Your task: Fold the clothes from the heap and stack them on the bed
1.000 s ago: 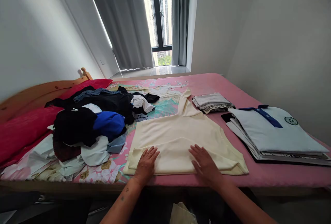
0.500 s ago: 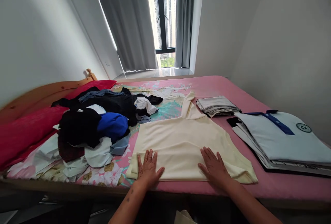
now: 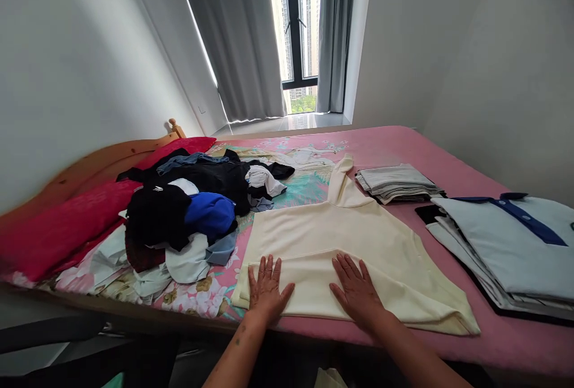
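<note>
A cream short-sleeved top (image 3: 314, 226) lies spread sideways on the bed, one sleeve stretched toward the far side. My left hand (image 3: 268, 293) rests flat on its near left part, fingers spread. Farther right, my right hand (image 3: 357, 290) presses flat on the near edge of the cloth, its fingers also apart. Between and beyond the fingertips the fabric rises in a soft crease. Neither hand grips the cloth.
On the left is a heap of rumpled clothes (image 3: 156, 220) beside red pillows (image 3: 76, 220). To the right sit a stack of folded grey clothes (image 3: 399, 182) and a folded pile topped by a white polo shirt (image 3: 506, 244). The pink bed sheet (image 3: 390, 143) shows around them.
My right hand has slid left over the top, closer to my left hand, and the crease by it has shifted. The view has turned slightly left.
</note>
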`<control>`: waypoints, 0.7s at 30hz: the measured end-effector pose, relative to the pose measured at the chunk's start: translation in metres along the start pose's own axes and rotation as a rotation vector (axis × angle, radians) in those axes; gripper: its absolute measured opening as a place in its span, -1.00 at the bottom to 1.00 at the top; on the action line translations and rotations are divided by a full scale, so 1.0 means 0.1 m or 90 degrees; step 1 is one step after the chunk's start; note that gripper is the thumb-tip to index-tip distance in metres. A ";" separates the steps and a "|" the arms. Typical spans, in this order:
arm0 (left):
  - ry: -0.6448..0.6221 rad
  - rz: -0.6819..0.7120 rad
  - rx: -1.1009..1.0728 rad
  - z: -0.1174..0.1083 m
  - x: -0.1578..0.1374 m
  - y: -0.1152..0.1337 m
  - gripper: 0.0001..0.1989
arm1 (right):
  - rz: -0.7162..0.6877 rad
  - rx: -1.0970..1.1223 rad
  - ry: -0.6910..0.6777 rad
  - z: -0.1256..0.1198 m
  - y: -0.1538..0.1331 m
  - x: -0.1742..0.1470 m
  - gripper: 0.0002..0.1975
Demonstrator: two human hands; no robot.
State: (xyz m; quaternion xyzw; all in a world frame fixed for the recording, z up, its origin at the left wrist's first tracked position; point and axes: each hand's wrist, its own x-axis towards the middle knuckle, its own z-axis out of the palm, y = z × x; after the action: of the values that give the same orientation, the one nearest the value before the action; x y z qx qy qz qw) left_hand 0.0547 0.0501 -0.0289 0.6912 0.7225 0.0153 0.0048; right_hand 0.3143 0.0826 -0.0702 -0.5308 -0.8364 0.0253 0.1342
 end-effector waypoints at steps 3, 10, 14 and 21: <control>0.007 -0.017 0.028 0.03 0.00 -0.02 -0.27 | 0.016 0.007 -0.029 -0.07 -0.03 0.01 -0.39; -0.008 -0.025 0.039 -0.03 0.04 0.05 -0.27 | 0.053 0.046 -0.099 -0.26 -0.10 0.08 -0.36; 0.021 0.016 0.016 -0.18 0.08 0.25 -0.39 | 0.031 0.071 -0.084 -0.35 -0.30 0.18 -0.40; -0.006 0.115 -0.053 -0.11 0.19 0.43 -0.42 | -0.055 0.091 -0.080 -0.30 -0.34 0.37 -0.40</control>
State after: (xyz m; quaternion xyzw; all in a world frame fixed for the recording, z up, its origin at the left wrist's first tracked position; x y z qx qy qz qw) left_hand 0.0969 0.0706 -0.0160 0.7527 0.6561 0.0423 0.0353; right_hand 0.2770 0.0983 -0.0280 -0.4805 -0.8615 0.1121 0.1199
